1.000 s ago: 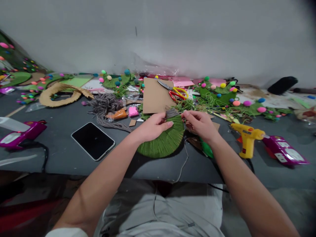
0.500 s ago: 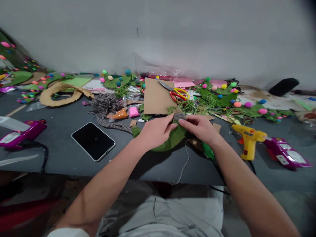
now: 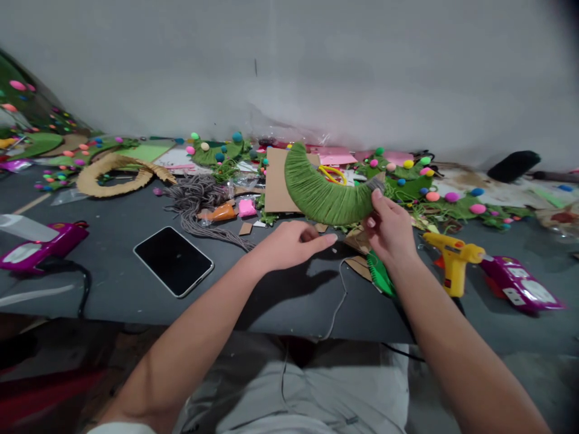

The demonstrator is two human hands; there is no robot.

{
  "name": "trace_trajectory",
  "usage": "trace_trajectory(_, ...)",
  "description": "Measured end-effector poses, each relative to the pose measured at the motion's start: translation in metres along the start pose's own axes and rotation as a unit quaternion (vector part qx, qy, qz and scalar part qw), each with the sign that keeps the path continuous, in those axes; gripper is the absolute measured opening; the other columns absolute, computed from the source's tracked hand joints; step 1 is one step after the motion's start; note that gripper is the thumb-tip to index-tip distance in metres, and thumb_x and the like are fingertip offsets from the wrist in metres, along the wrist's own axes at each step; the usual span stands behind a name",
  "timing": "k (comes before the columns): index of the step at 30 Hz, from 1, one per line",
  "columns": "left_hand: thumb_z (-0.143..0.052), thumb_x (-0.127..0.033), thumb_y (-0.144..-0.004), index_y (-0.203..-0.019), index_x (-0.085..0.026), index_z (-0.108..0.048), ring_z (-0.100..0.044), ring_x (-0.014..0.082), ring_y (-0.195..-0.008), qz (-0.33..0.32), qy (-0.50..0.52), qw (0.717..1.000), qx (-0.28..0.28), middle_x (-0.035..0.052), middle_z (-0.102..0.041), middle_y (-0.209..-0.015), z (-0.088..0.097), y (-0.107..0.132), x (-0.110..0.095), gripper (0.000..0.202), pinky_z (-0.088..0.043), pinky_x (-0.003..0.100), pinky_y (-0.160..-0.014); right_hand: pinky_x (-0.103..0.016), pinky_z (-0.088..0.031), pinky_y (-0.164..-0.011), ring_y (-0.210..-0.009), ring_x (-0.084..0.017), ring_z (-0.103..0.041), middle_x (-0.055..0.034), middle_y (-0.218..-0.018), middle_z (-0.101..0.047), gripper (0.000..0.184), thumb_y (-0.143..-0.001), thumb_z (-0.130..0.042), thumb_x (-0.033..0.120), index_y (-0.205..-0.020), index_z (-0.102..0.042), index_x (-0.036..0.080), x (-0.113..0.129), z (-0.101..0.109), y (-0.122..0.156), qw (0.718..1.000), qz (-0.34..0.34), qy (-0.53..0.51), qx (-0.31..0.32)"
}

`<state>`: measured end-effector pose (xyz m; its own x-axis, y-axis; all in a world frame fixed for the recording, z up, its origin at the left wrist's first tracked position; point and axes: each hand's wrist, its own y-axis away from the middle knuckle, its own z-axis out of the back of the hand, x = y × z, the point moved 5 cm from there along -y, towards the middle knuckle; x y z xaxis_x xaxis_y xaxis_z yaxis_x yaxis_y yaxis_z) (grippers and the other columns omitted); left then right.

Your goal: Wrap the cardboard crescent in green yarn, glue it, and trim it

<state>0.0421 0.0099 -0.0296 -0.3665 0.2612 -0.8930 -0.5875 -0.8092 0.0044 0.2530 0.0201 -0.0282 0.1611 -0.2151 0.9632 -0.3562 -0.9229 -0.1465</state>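
A cardboard-edged crescent wrapped in green yarn (image 3: 323, 196) is raised above the table, its curve facing down. At its right end is a band of grey yarn (image 3: 376, 182), pinched there between the thumb and fingers of my right hand (image 3: 391, 226). Below the crescent and apart from it, my left hand (image 3: 294, 244) hovers with its thumb stretched out and fingers partly curled, nothing visible in it. Under my right wrist lie a green toothed tool (image 3: 380, 274) and cardboard scraps (image 3: 358, 242). A thin grey strand (image 3: 337, 307) runs over the table's front edge.
A phone (image 3: 174, 262) lies left, near a heap of grey yarn (image 3: 199, 199). Yellow-handled scissors (image 3: 333, 175) rest on a cardboard sheet (image 3: 277, 187) behind the crescent. To the right is a yellow glue gun (image 3: 455, 259); purple devices (image 3: 520, 283) sit at both sides.
The green crescent has been lifted from the table and swung up to the right in my right hand. My left hand has let go of it and stays lower down.
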Motion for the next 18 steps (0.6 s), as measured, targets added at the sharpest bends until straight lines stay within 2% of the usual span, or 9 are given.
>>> trace_trajectory(2, -0.066, -0.058, -0.081, -0.100, -0.016, -0.066, -0.065, 0.0173, -0.073, 0.026, 0.143, 0.989, -0.040, 0.0087, -0.071, -0.095, 0.008, -0.005, 0.004, 0.046, -0.049, 0.028, -0.061, -0.026, -0.022, -0.036, -0.042, -0.007, -0.029, 0.0059, -0.054, -0.033, 0.051, -0.068, -0.081, 0.056, -0.059, -0.044, 0.022, 0.001, 0.003, -0.002, 1.000, -0.002, 0.001, -0.016)
trace_trajectory(4, -0.070, -0.047, -0.081, -0.113, -0.017, -0.061, -0.069, 0.0198, -0.085, 0.037, 0.271, 0.957, -0.093, 0.0110, -0.070, -0.110, 0.018, -0.008, 0.007, 0.044, -0.056, 0.032, -0.070, -0.025, -0.023, -0.035, -0.041, -0.006, -0.029, 0.0062, -0.053, -0.034, 0.052, -0.065, -0.083, 0.055, -0.059, -0.045, 0.021, 0.000, 0.005, -0.001, 0.999, -0.013, -0.002, -0.033)
trace_trajectory(7, -0.073, -0.029, -0.079, -0.111, -0.016, -0.060, -0.070, 0.0203, -0.089, 0.016, 0.360, 0.916, -0.178, 0.0105, -0.070, -0.111, 0.031, -0.009, 0.011, 0.037, -0.060, 0.034, -0.074, -0.024, -0.020, -0.035, -0.041, -0.006, -0.029, 0.0072, -0.052, -0.032, 0.052, -0.063, -0.085, 0.055, -0.059, -0.045, 0.021, -0.004, 0.002, 0.002, 0.999, -0.033, -0.007, -0.032)
trace_trajectory(9, -0.073, -0.025, -0.078, -0.106, -0.016, -0.060, -0.070, 0.0204, -0.088, 0.005, 0.368, 0.907, -0.204, 0.0093, -0.070, -0.107, 0.034, -0.011, 0.016, 0.033, -0.061, 0.035, -0.074, -0.024, -0.018, -0.035, -0.040, -0.006, -0.030, 0.0077, -0.049, -0.032, 0.052, -0.064, -0.084, 0.056, -0.059, -0.045, 0.021, -0.008, -0.003, 0.005, 0.998, -0.054, -0.005, -0.004)
trace_trajectory(12, -0.068, -0.028, -0.080, -0.107, -0.017, -0.057, -0.070, 0.0233, -0.092, 0.012, 0.336, 0.917, -0.215, 0.0101, -0.070, -0.108, 0.033, -0.014, 0.024, 0.031, -0.061, 0.042, -0.079, -0.023, -0.016, -0.036, -0.039, -0.006, -0.032, 0.0075, -0.046, -0.035, 0.052, -0.063, -0.085, 0.053, -0.059, -0.044, 0.021, -0.016, -0.010, 0.009, 0.994, -0.090, 0.015, 0.051)
trace_trajectory(14, -0.066, -0.026, -0.080, -0.116, -0.018, -0.053, -0.067, 0.0261, -0.105, -0.011, 0.267, 0.926, -0.266, 0.0131, -0.065, -0.121, 0.038, -0.013, 0.025, 0.039, -0.057, 0.047, -0.090, -0.023, -0.015, -0.038, -0.040, -0.006, -0.033, 0.0072, -0.044, -0.036, 0.051, -0.064, -0.086, 0.049, -0.058, -0.045, 0.020, -0.019, -0.012, 0.010, 0.992, -0.095, 0.030, 0.078)
trace_trajectory(15, -0.066, -0.024, -0.079, -0.122, -0.019, -0.049, -0.063, 0.0275, -0.116, -0.038, 0.204, 0.927, -0.313, 0.0147, -0.060, -0.130, 0.043, -0.010, 0.022, 0.046, -0.053, 0.048, -0.098, -0.023, -0.016, -0.038, -0.040, -0.006, -0.033, 0.0070, -0.044, -0.037, 0.050, -0.065, -0.086, 0.048, -0.057, -0.045, 0.020, -0.020, -0.012, 0.010, 0.991, -0.093, 0.038, 0.086)
trace_trajectory(17, -0.067, -0.021, -0.077, -0.134, -0.020, -0.042, -0.046, 0.0290, -0.136, -0.104, 0.029, 0.907, -0.406, 0.0156, -0.045, -0.148, 0.050, 0.002, 0.008, 0.062, -0.039, 0.049, -0.113, -0.022, -0.018, -0.039, -0.041, -0.005, -0.033, 0.0065, -0.045, -0.039, 0.049, -0.066, -0.085, 0.048, -0.057, -0.047, 0.019, -0.022, -0.012, 0.010, 0.990, -0.085, 0.058, 0.092)
trace_trajectory(18, -0.067, -0.023, -0.079, -0.137, -0.021, -0.040, -0.038, 0.0296, -0.142, -0.128, -0.062, 0.895, -0.422, 0.0147, -0.040, -0.153, 0.049, 0.006, -0.001, 0.065, -0.031, 0.049, -0.118, -0.022, -0.018, -0.039, -0.041, -0.005, -0.033, 0.0062, -0.046, -0.040, 0.047, -0.066, -0.085, 0.048, -0.058, -0.049, 0.018, -0.022, -0.012, 0.011, 0.989, -0.082, 0.072, 0.096)
